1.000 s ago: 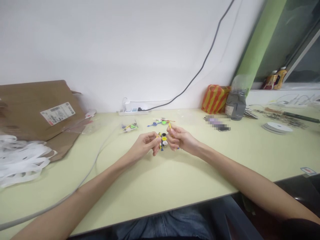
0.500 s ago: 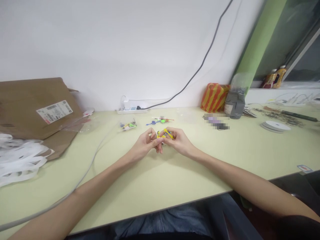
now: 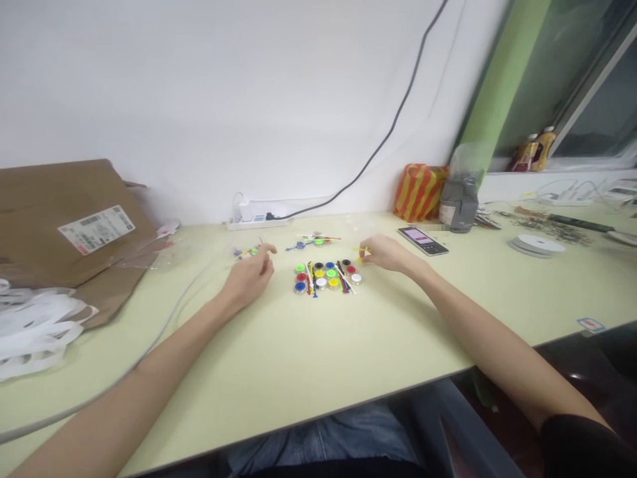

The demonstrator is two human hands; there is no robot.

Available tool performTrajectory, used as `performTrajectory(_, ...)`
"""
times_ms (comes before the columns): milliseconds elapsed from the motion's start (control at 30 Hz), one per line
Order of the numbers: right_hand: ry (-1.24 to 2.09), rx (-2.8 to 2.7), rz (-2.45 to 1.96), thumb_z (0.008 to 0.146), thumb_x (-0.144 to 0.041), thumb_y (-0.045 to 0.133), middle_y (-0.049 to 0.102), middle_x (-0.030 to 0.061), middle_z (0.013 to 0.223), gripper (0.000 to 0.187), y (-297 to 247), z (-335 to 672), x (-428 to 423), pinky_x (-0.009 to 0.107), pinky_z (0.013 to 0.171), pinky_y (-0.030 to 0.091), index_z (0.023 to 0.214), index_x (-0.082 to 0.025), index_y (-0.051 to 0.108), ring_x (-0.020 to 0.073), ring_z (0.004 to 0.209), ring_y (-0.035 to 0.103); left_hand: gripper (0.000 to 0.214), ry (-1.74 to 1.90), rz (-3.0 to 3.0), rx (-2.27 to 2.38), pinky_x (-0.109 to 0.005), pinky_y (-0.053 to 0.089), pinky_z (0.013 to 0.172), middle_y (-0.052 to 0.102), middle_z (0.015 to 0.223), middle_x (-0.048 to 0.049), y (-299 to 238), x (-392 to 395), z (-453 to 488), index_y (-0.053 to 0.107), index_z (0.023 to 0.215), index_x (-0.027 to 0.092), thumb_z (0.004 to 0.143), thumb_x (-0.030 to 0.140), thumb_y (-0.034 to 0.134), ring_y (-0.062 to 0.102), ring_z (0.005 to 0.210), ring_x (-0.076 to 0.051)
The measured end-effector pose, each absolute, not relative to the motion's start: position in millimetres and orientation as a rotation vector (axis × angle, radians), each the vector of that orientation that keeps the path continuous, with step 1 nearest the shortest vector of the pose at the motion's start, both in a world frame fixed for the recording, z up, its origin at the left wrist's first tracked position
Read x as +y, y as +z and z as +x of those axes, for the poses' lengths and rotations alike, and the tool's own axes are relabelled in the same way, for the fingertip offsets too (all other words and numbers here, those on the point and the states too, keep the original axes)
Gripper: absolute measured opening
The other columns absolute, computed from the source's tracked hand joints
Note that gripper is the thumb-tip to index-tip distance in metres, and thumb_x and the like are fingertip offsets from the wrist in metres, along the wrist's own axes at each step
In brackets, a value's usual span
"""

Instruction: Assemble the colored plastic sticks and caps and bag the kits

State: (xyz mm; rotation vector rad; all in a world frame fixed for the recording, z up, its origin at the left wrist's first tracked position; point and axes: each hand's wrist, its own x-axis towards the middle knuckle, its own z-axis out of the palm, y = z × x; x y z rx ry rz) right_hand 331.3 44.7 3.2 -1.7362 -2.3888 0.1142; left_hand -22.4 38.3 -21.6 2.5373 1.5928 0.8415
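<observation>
A cluster of small round coloured caps (image 3: 326, 276) in green, red, blue, yellow, black and white lies on the pale table (image 3: 348, 345), with thin coloured sticks across it. My left hand (image 3: 251, 277) rests left of the cluster, fingers curled, its tips near a small green and yellow piece (image 3: 247, 252). My right hand (image 3: 387, 255) sits right of the cluster and pinches a thin yellow stick (image 3: 362, 249). More coloured pieces (image 3: 313, 239) lie just behind the cluster.
A white power strip (image 3: 256, 219) with a black cable sits by the wall. Brown cardboard (image 3: 70, 226) and white straps (image 3: 34, 325) lie at left. A phone (image 3: 423, 240), a striped bag (image 3: 418, 192), a grey pouch (image 3: 458, 199) and a white reel (image 3: 536, 244) are at right.
My hands, held together over the cluster before, have moved apart: left hand to the left, right hand to the right with the yellow stick. The caps are now uncovered.
</observation>
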Motion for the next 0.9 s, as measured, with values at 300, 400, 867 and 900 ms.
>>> performTrajectory(300,0.156,-2.406,-1.686,0.088,-0.024,0.063,0.073,0.0118,0.106,0.023,-5,325,48,0.026,0.072,0.040,0.109,-0.018,0.072,0.0217,0.093,0.065,0.026,0.442,2.715,1.580,-0.030,0.034,0.064,0.064,0.075,-0.0022,-25,51,-34,0.060,0.104,0.022,0.093,0.029,0.037,0.058,0.070,-0.021)
performTrajectory(400,0.187,-2.393,-1.663,0.087,-0.027,0.064,0.072,0.0127,0.107,0.027,3,333,45,0.026,0.070,0.040,0.110,-0.016,0.072,0.0215,0.091,0.064,0.026,0.424,2.697,1.585,-0.030,0.033,0.063,0.063,0.074,-0.0019,-24,50,-33,0.060,0.105,0.022,0.091,0.029,0.039,0.058,0.070,-0.021)
performTrajectory(867,0.718,-2.626,-1.569,0.076,-0.041,0.067,0.061,0.0018,0.072,0.027,22,329,28,0.027,0.061,0.032,0.084,-0.016,0.073,0.0161,0.067,0.049,0.028,0.361,2.727,1.573,-0.031,0.036,0.066,0.068,0.084,-0.0041,-24,51,-33,0.058,0.108,0.022,0.093,0.029,0.036,0.061,0.075,-0.023)
performTrajectory(900,0.717,-2.624,-1.566,0.076,-0.044,0.067,0.059,0.0012,0.071,0.029,22,329,27,0.027,0.061,0.032,0.083,-0.016,0.072,0.0158,0.067,0.048,0.028,0.359,2.728,1.570,-0.031,0.036,0.067,0.068,0.084,-0.0041,-24,51,-33,0.058,0.108,0.022,0.093,0.029,0.036,0.061,0.076,-0.023)
